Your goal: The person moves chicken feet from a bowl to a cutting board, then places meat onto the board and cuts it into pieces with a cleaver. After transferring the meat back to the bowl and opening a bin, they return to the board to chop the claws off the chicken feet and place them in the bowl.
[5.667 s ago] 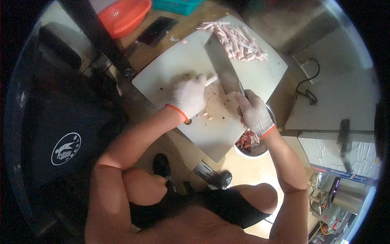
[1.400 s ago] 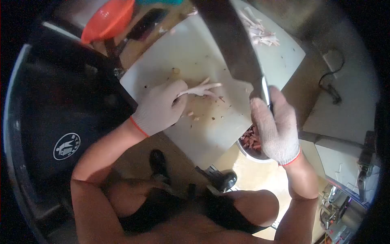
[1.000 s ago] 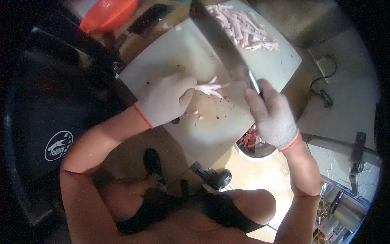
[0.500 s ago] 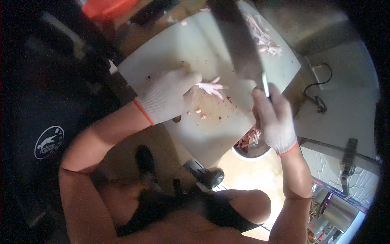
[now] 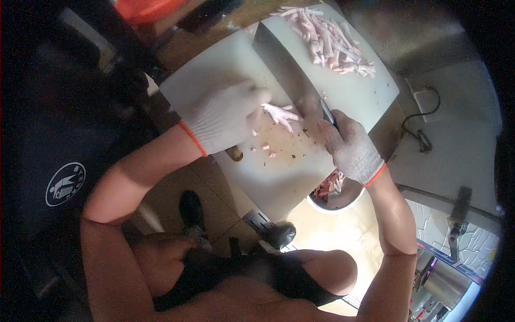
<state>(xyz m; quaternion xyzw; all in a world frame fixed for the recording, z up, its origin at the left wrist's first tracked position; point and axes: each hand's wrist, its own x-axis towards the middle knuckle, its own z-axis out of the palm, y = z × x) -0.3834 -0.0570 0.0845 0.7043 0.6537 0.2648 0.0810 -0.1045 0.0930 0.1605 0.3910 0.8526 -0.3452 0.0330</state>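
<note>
In a white knit glove, my left hand (image 5: 222, 115) is closed round the leg end of a pale chicken foot (image 5: 282, 116), whose toes point right over the white cutting board (image 5: 268, 185). My right hand (image 5: 351, 146), gloved too, grips the handle of a broad cleaver (image 5: 287, 70). The blade slants up and left across the board, its lower part close beside the toes. Small cut bits (image 5: 265, 147) and dark specks lie below the foot. A heap of chicken feet (image 5: 327, 40) covers the board's far right corner.
Below the board's right edge stands a white-rimmed bowl (image 5: 343, 208) with cut pieces in it. A dark bin (image 5: 48, 161) with a printed logo is at the left, and a red object (image 5: 147, 9) at the top. A black cord (image 5: 424, 112) hangs at the right.
The cleaver has come down and left toward the toes, and its blade lies flatter to the left. My left hand keeps the chicken foot in nearly the same place.
</note>
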